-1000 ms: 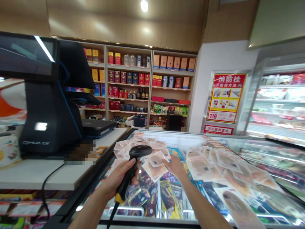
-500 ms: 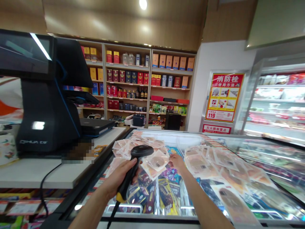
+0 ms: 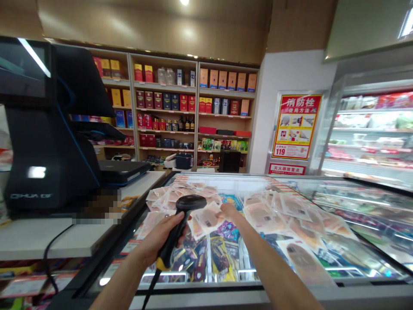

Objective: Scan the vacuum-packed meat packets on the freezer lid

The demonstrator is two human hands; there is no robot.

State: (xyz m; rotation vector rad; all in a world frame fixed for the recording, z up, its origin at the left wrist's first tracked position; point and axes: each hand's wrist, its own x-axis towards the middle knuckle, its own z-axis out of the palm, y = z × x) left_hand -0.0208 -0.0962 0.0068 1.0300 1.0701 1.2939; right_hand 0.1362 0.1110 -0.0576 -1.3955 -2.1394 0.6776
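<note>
Has brought the pale packet (image 3: 208, 217) closer to the head of the black scanner (image 3: 176, 237) with the right hand (image 3: 229, 212) since half a second ago, while keeping the scanner almost where it was in view. Trails a dark cable (image 3: 150, 292) from the handle's near end to the bottom edge. Clamps the left hand (image 3: 161, 240) round that handle, with the thumb laid just below the head. Runs the scanner's long axis from lower left up and away to the right, then bends over to point the rounded nose rightward (with a yellow patch at the tail, by the cable). Pinches the packet's right edge in the right hand, with the fingertips closed on it. Shows the packet tilted, at the near right of the left pile (image 3: 171, 197), above the glass-topped case (image 3: 238, 296): glossy, whitish, peach toward the middle, with a small dark label. Cannot tell its long axis for certain, nor any contact with the scanner. Spreads a second pile (image 3: 293, 206) of similar packets to the right. Stands a black register (image 3: 41, 142) on the white desk (image 3: 19, 234) at left; beyond, lines boxes along shelves (image 3: 164, 87).
</note>
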